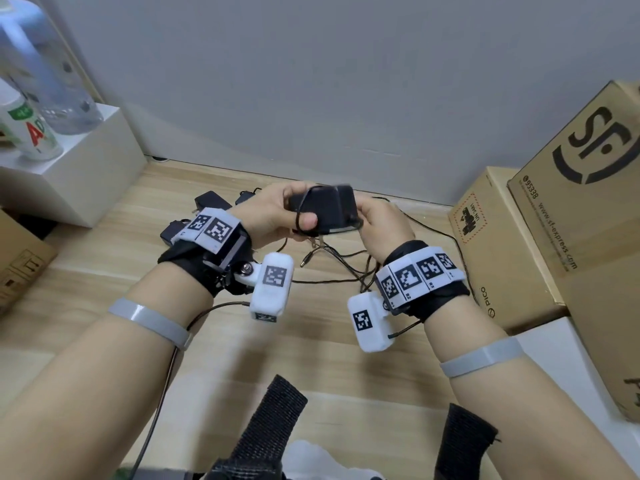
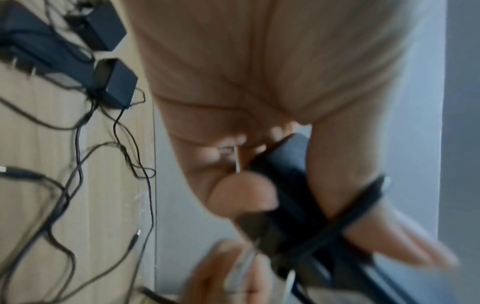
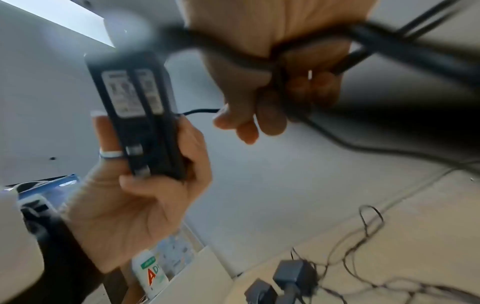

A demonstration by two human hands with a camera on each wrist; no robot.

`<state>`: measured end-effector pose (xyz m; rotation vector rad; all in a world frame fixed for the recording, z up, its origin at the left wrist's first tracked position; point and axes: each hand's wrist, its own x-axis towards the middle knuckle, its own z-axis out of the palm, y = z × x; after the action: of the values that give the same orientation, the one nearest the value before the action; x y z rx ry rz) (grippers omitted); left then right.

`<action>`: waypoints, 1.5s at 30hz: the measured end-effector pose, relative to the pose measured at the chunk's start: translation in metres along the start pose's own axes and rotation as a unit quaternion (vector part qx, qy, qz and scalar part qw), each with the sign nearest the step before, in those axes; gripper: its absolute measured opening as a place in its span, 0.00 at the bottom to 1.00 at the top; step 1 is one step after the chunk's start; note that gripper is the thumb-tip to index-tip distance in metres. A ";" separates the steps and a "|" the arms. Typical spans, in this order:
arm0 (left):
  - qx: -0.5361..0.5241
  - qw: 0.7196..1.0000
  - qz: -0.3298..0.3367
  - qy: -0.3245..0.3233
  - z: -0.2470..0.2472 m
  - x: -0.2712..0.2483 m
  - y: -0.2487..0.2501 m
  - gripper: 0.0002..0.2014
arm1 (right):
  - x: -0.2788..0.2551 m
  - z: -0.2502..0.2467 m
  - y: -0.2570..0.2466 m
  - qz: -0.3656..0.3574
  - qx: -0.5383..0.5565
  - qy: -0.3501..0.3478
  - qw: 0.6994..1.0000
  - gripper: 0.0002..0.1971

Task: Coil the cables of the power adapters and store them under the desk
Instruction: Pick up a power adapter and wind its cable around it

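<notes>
A black power adapter [image 1: 325,209] is held up above the wooden floor, gripped by my left hand [image 1: 294,213], whose thumb lies across its near face. In the right wrist view the adapter [image 3: 137,115] shows two white labels. My right hand [image 1: 370,216] holds its thin black cable [image 3: 233,53], which loops around the curled fingers. The rest of the cable [image 1: 346,268] trails in loose tangles on the floor below. In the left wrist view the adapter [image 2: 291,185] has cable turns crossing it. More black adapters [image 1: 211,202] lie on the floor behind my left wrist.
Two cardboard boxes [image 1: 502,254] [image 1: 588,202] stand on the right against the grey wall. A white box [image 1: 86,168] with bottles [image 1: 31,133] on it stands at the left, another cardboard box [image 1: 20,265] beside it. Tangled cables [image 2: 78,164] spread over the floor.
</notes>
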<state>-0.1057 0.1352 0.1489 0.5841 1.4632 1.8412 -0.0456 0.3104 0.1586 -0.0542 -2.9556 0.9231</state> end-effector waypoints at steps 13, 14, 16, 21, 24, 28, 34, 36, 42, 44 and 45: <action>-0.007 0.970 -0.010 0.245 0.009 0.013 -0.008 0.13 | -0.010 0.031 -0.008 0.000 0.015 -0.136 0.991 0.12; 0.019 0.967 -0.014 0.252 0.009 0.013 -0.009 0.11 | -0.010 0.031 -0.009 -0.003 0.014 -0.135 0.991 0.13; 0.071 0.962 -0.017 0.264 0.009 0.014 -0.010 0.11 | -0.010 0.031 -0.010 -0.009 0.007 -0.136 0.991 0.14; 0.151 0.940 -0.006 0.305 0.009 0.014 -0.020 0.16 | -0.013 0.033 -0.013 -0.010 0.020 -0.141 0.990 0.13; 0.234 0.915 -0.001 0.328 0.007 0.013 -0.028 0.20 | -0.015 0.032 -0.014 -0.025 0.006 -0.136 0.990 0.14; 0.374 0.871 -0.029 0.317 0.005 0.010 -0.031 0.21 | -0.014 0.026 -0.012 -0.051 -0.071 -0.103 0.991 0.10; 0.493 0.830 -0.110 0.237 0.005 0.008 -0.027 0.20 | -0.009 0.016 -0.007 -0.047 0.017 -0.011 0.999 0.17; 0.528 0.814 -0.149 0.194 0.006 0.009 -0.024 0.19 | -0.005 0.013 -0.001 -0.018 0.071 0.031 0.997 0.19; 0.546 0.805 -0.184 0.141 -0.002 0.004 -0.023 0.25 | 0.005 0.011 0.022 0.063 0.106 0.121 0.985 0.15; 0.572 0.790 -0.190 0.112 0.000 0.005 -0.022 0.25 | 0.007 0.015 0.025 0.064 0.070 0.126 0.988 0.12; 0.584 0.782 -0.196 0.090 0.002 0.005 -0.021 0.25 | 0.008 0.017 0.025 0.066 0.065 0.126 0.988 0.12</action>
<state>-0.1019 0.1426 0.1291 0.5693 2.5670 0.4889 -0.0542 0.3212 0.1308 -0.3389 -2.6808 1.0360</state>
